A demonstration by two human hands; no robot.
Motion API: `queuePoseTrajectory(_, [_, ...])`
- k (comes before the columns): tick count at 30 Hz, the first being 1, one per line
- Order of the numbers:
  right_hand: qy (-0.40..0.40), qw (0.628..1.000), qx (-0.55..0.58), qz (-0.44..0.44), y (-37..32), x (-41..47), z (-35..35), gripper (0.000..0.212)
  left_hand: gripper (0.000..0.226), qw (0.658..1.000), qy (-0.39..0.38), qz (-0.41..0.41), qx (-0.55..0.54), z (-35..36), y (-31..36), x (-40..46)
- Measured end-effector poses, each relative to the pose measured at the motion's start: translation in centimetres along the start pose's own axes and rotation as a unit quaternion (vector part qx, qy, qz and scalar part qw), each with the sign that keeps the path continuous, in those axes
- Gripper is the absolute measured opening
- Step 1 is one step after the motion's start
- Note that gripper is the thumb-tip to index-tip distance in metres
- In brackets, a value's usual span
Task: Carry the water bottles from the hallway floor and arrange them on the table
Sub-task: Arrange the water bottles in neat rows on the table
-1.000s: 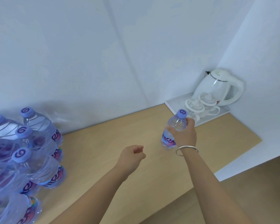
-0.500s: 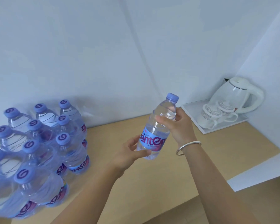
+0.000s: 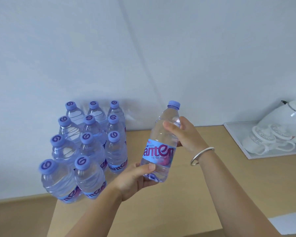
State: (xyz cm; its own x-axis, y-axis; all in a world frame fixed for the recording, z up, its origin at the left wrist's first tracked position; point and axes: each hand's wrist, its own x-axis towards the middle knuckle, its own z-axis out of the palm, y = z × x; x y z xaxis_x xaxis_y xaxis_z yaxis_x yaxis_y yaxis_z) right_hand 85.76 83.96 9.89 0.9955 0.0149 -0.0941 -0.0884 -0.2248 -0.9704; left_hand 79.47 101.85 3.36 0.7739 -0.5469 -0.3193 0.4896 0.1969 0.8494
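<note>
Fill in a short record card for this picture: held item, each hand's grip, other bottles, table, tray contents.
Held item: water bottle, capped, tilted, off the table
Left hand: grips its base
Right hand: grips its upper part
Other bottles: cluster standing upright at the left
Table: light wood
Tray: white kettle, two white cups

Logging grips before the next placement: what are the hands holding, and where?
One water bottle: right hand grips its upper body, left hand grips its base.
</note>
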Motion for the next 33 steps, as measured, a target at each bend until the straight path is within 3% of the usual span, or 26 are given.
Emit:
queuePoseTrajectory(3, [-0.029,0.999,-0.024,0.006,0.1,0.3,1.7,0.056,0.071,0.999,0.034,0.002,0.014,-1.1,-0.3,-1.1])
queuePoseTrajectory(6, [-0.033,0.999,-0.033,-0.003,0.6,0.5,3.4,0.036,0.058,0.998,0.056,0.009,0.028,-2.0,-0.5,-2.1])
queuePoseTrajectory(16, [-0.060,0.998,-0.022,0.002,1.0,0.7,7.4,0.028,0.058,0.996,0.085,0.001,0.037,-4.4,-1.1,-4.7])
queuePoseTrajectory(22, [-0.177,0.984,-0.017,-0.023,1.4,0.2,9.0,0.051,0.045,0.988,0.059,-0.012,0.139,-4.6,-1.5,-5.5])
queuePoseTrajectory(25, [-0.223,0.974,-0.016,-0.017,2.2,-0.4,9.8,0.051,0.048,0.978,0.136,-0.015,0.155,-5.0,-3.0,-5.4])
queuePoseTrajectory(28, [-0.210,0.974,-0.081,-0.016,3.4,-1.3,10.5,0.046,0.050,0.958,0.224,-0.031,0.177,-5.8,-5.0,-5.2])
queuePoseTrajectory(33, [-0.195,0.969,-0.144,-0.037,5.0,-2.3,10.9,0.043,0.058,0.929,0.273,-0.034,0.246,-7.0,-7.2,-4.9])
